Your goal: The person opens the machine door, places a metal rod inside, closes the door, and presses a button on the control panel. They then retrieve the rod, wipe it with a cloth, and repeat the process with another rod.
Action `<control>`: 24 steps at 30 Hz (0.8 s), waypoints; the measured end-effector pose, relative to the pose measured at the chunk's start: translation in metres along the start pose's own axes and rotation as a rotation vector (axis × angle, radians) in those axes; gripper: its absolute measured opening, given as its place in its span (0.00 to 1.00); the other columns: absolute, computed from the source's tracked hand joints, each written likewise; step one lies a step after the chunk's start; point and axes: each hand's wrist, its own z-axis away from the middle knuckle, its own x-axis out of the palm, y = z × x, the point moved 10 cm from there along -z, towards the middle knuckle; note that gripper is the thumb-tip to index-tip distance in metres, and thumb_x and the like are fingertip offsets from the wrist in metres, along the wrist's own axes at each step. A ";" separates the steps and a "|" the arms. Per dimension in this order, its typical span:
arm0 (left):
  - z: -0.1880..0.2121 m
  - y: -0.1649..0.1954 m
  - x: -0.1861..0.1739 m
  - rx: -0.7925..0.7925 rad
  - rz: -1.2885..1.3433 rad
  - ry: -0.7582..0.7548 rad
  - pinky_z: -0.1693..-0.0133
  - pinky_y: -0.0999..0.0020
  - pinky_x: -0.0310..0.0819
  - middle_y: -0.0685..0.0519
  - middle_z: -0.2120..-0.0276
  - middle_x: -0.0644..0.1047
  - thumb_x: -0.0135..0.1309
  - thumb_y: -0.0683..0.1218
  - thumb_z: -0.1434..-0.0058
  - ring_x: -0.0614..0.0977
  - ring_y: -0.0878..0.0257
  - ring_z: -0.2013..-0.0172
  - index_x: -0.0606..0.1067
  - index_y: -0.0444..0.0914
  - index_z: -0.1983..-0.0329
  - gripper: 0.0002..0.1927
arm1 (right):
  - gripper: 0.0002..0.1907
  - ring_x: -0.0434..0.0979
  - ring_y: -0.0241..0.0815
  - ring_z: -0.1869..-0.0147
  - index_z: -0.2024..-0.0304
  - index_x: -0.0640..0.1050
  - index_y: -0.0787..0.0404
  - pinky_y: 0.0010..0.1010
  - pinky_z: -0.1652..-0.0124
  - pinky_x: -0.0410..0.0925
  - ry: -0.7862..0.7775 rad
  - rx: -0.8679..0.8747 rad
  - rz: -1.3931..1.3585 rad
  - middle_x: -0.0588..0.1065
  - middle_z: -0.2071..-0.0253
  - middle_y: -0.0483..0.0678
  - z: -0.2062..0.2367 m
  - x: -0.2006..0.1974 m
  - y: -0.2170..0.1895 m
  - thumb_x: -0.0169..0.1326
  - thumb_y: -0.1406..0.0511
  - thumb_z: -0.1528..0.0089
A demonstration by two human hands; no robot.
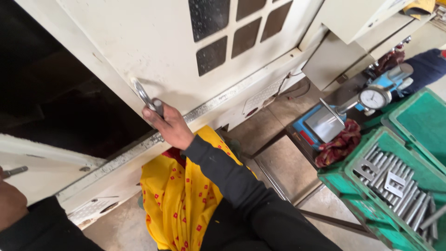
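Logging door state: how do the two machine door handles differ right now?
The right door handle is gripped by the right hand; the left door handle sticks out past the left hand. The right one looks longer and angled, the left shorter and near level. Both are bare metal.

Over on the right there's a green plastic crate (371, 186) packed with grey metal rods (409, 197), plus another green crate (420, 123) just behind it. Further back sits a dial gauge (374, 98) on a blue stand (306, 128), with a red patterned cloth (340, 145) bunched up between stand and crate.
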 end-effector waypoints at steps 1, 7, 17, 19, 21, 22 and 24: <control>-0.004 -0.001 0.002 0.004 -0.005 0.001 0.69 0.78 0.62 0.52 0.71 0.65 0.33 0.40 0.19 0.65 0.69 0.76 0.64 0.31 0.59 0.12 | 0.15 0.65 0.32 0.62 0.59 0.73 0.61 0.26 0.58 0.65 -0.004 0.023 -0.009 0.68 0.67 0.40 0.002 -0.001 0.001 0.48 0.56 0.26; -0.021 -0.011 0.004 0.044 -0.020 0.021 0.69 0.78 0.63 0.52 0.71 0.66 0.32 0.39 0.20 0.66 0.69 0.76 0.63 0.31 0.60 0.12 | 0.16 0.69 0.33 0.58 0.58 0.72 0.60 0.26 0.53 0.67 -0.062 -0.091 0.023 0.71 0.64 0.42 0.007 -0.007 -0.016 0.47 0.54 0.25; 0.013 0.005 -0.008 0.460 -0.456 0.055 0.68 0.79 0.65 0.50 0.69 0.67 0.30 0.36 0.23 0.67 0.69 0.75 0.63 0.29 0.59 0.10 | 0.18 0.63 0.30 0.63 0.57 0.72 0.60 0.24 0.60 0.63 -0.056 -0.025 -0.020 0.67 0.67 0.39 0.015 -0.018 -0.009 0.49 0.52 0.27; 0.028 0.041 -0.003 0.722 -0.595 0.117 0.69 0.77 0.67 0.45 0.65 0.70 0.30 0.33 0.25 0.70 0.66 0.72 0.64 0.25 0.52 0.09 | 0.18 0.59 0.29 0.67 0.58 0.73 0.60 0.23 0.65 0.60 -0.066 0.039 -0.073 0.65 0.70 0.38 0.016 -0.019 -0.003 0.50 0.52 0.28; 0.037 0.060 -0.008 0.676 -0.264 0.130 0.70 0.76 0.62 0.45 0.67 0.69 0.32 0.34 0.21 0.68 0.64 0.71 0.63 0.26 0.55 0.08 | 0.17 0.60 0.28 0.66 0.57 0.73 0.60 0.23 0.64 0.60 -0.063 0.016 -0.049 0.65 0.69 0.38 0.018 -0.022 -0.005 0.50 0.52 0.27; 0.039 0.052 -0.009 0.471 0.083 0.102 0.69 0.76 0.57 0.48 0.69 0.65 0.34 0.36 0.18 0.64 0.65 0.72 0.61 0.31 0.63 0.13 | 0.17 0.60 0.28 0.66 0.57 0.73 0.59 0.23 0.64 0.60 -0.061 0.002 -0.036 0.66 0.69 0.38 0.018 -0.023 -0.006 0.50 0.52 0.27; 0.039 0.061 0.004 0.281 0.445 0.055 0.69 0.76 0.53 0.51 0.71 0.63 0.37 0.40 0.15 0.62 0.66 0.74 0.61 0.37 0.71 0.21 | 0.16 0.59 0.28 0.67 0.57 0.73 0.60 0.23 0.65 0.58 -0.059 0.017 -0.080 0.64 0.70 0.38 0.018 -0.024 -0.003 0.51 0.54 0.27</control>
